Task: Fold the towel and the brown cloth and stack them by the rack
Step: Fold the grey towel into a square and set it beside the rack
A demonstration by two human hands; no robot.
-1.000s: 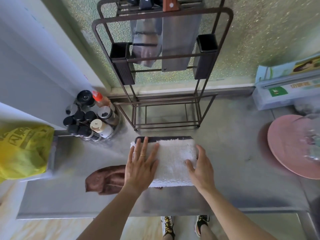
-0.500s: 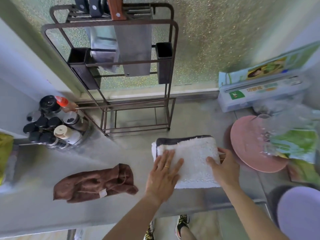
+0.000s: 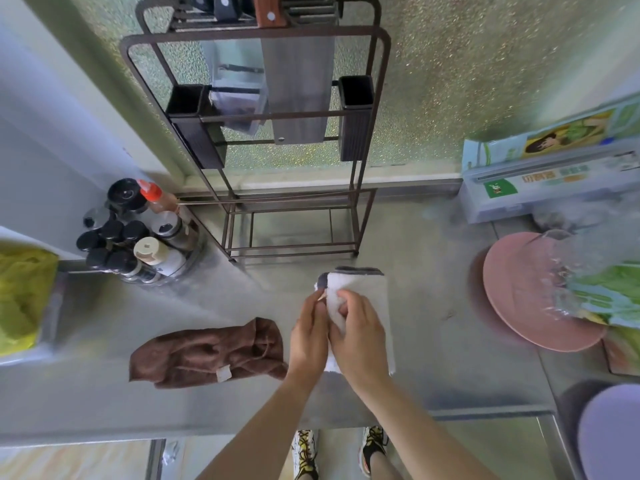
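Two hands: both closed on the white towel [image 3: 375, 299], meeting at its left edge.
Left hand [image 3: 308, 337]: fingers curled, pinching the fold.
Right hand [image 3: 360, 336]: gripping the same edge.
Towel: on the steel counter [image 3: 433, 358], six o'clock of the rack [image 3: 294, 216].
Brown cloth [image 3: 207, 355]: crumpled, nine o'clock of the hands.

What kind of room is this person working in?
Most likely a home kitchen. A rack holding knives and a cleaver stands on the metal counter, beside a cluster of seasoning bottles, with a cling-wrap box and a pink plate nearby.
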